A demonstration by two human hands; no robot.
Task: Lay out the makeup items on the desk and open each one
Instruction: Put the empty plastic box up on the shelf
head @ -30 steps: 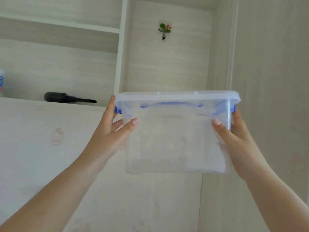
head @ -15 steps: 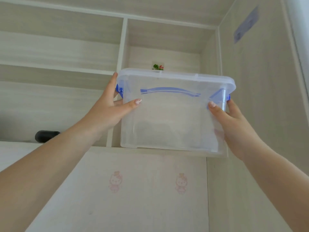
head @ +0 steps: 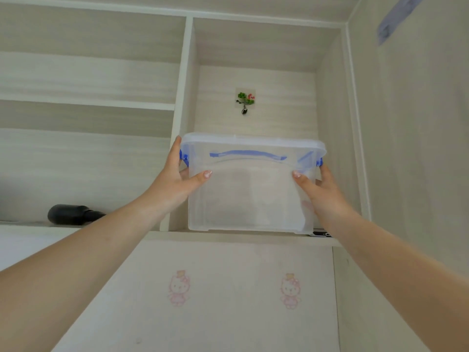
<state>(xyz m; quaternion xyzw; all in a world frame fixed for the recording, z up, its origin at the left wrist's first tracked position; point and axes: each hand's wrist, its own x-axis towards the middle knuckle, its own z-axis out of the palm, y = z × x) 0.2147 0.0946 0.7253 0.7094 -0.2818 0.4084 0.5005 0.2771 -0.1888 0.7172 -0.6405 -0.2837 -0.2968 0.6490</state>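
At the shelf (head: 243,236) lip, 12 o'clock, both hands, left hand (head: 177,185) and right hand (head: 321,194), clasp the clear plastic lidded box with blue latches (head: 251,189) by its ends. Risk: overhanging base tips forward if either grip slackens.

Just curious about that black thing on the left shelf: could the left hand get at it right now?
Probably not yet: the left hand grips the box, as does the right hand. The black thing lies on an open shelf, nothing before it, so a freed hand likely could.
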